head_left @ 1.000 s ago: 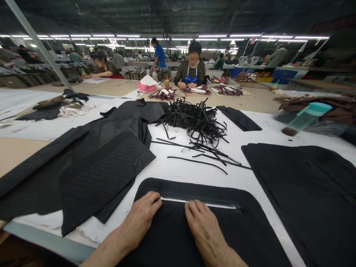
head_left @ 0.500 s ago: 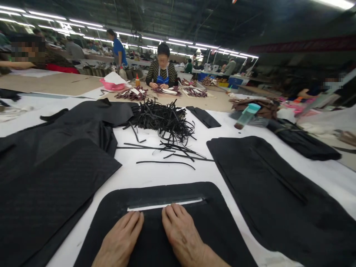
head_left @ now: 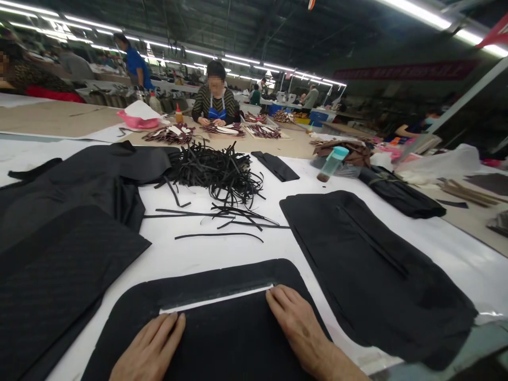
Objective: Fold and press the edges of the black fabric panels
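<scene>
Judging from afar, I see the white strip [head_left: 216, 299] lying straight across the black panel [head_left: 222, 338] at bottom centre, apparently aligned but perhaps not yet finished, my left hand [head_left: 148, 346] and right hand [head_left: 299, 328] resting near its ends, whether pinching I cannot tell.

A large workshop or factory floor is indicated. Rows of tube lights [head_left: 415, 12] are hung beneath a dark roof [head_left: 254, 26]. Long tables are placed one beyond another: a white near table [head_left: 190, 254] and a tan far table [head_left: 47, 117], at which an aproned person [head_left: 216, 106] is seen. Cut maroon pieces [head_left: 174, 133] are piled there; nearer, black strips [head_left: 212, 166] are heaped beyond a black panel [head_left: 222, 338].
</scene>
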`<state>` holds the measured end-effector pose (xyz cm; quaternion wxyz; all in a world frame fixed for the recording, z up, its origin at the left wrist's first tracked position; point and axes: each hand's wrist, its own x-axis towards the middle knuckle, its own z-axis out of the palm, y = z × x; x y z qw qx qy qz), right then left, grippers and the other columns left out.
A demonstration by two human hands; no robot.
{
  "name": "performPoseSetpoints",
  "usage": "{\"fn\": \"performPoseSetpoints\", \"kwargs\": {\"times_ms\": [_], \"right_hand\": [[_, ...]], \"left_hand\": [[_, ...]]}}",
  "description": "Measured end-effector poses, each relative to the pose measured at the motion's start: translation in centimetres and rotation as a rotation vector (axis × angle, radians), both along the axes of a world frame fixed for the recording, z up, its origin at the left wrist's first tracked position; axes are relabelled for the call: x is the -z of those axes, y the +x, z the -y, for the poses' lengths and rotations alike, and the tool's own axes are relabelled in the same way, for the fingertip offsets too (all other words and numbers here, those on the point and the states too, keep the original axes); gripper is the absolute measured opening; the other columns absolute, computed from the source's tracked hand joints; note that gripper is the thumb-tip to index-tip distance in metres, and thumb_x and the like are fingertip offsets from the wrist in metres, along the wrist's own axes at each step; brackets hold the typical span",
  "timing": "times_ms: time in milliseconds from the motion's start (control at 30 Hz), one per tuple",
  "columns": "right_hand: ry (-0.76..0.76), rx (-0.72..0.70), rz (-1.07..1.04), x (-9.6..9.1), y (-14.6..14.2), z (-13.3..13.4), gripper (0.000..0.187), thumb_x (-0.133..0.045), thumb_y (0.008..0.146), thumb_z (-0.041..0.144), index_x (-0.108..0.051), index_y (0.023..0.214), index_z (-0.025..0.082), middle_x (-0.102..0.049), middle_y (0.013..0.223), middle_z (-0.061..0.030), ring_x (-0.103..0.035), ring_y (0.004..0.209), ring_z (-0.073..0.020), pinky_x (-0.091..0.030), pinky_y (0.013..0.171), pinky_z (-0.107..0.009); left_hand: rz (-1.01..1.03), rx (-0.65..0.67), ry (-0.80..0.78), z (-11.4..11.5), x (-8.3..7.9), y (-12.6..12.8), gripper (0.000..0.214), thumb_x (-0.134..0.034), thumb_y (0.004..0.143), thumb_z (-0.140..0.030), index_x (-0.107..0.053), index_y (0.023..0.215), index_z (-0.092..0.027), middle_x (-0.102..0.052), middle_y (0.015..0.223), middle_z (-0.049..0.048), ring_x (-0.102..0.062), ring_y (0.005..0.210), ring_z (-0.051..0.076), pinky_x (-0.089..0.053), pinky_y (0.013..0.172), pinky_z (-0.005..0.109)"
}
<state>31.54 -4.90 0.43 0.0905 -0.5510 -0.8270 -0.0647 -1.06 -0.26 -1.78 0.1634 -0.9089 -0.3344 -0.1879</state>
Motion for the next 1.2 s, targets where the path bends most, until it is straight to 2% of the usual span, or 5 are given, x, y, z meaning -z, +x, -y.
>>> {"fn": "performPoseSetpoints", "kwargs": {"times_ms": [167, 367, 533, 767, 1200], "right_hand": [[0.081, 0.037, -0.026, -0.2, -0.1, 0.1, 0.038, -0.046, 0.077, -0.002, -0.057, 0.109, 0.016, -0.061, 0.096, -0.0063, -0.053, 0.091, -0.0218, -0.045, 0.082, -0.034], [0.119, 0.074, -0.063, -1.0, -0.5, -0.2, 0.03, -0.04, 0.08, -0.001, -0.058, 0.094, 0.018, -0.059, 0.102, -0.0101, -0.052, 0.091, -0.0247, -0.044, 0.076, -0.038], [0.004, -0.006, -0.138, -2.5, -5.8, -2.3, 0.019, -0.045, 0.084, 0.007, -0.057, 0.082, 0.022, -0.057, 0.098, -0.0069, -0.051, 0.081, -0.0221, -0.042, 0.068, -0.035], [-0.097, -0.134, -0.148, -2.2, -14.2, -6.2, 0.012, -0.057, 0.082, 0.01, -0.056, 0.079, 0.022, -0.055, 0.082, -0.0009, -0.048, 0.076, -0.0188, -0.038, 0.066, -0.031], [-0.037, -0.267, 0.032, -1.0, -14.9, -7.8, 0.015, -0.058, 0.077, 0.006, -0.054, 0.079, 0.019, -0.054, 0.082, -0.0031, -0.047, 0.074, -0.02, -0.035, 0.061, -0.032]], "left_hand": [[0.103, -0.021, -0.06, 0.0, -0.6, 0.2, 0.057, -0.034, 0.07, 0.004, -0.055, 0.116, -0.023, -0.065, 0.104, 0.0001, -0.061, 0.094, 0.015, -0.048, 0.084, 0.021], [0.429, -0.189, -0.433, -0.4, -2.9, -0.9, 0.026, -0.038, 0.088, -0.013, -0.058, 0.102, -0.021, -0.062, 0.107, 0.0038, -0.061, 0.094, 0.013, -0.049, 0.082, 0.018], [0.458, -0.241, -0.732, -2.0, -4.5, -1.0, 0.027, -0.037, 0.086, -0.009, -0.06, 0.088, -0.021, -0.061, 0.092, 0.0021, -0.059, 0.085, 0.014, -0.048, 0.076, 0.024], [0.34, -0.225, -0.702, -3.3, -4.1, -0.4, 0.032, -0.035, 0.084, -0.003, -0.063, 0.084, -0.019, -0.057, 0.087, 0.0035, -0.052, 0.084, 0.017, -0.045, 0.074, 0.03], [0.204, -0.18, -0.643, -3.4, -4.2, -0.3, 0.022, -0.041, 0.086, -0.007, -0.06, 0.086, -0.019, -0.056, 0.09, 0.0025, -0.05, 0.084, 0.017, -0.044, 0.074, 0.029]]}}
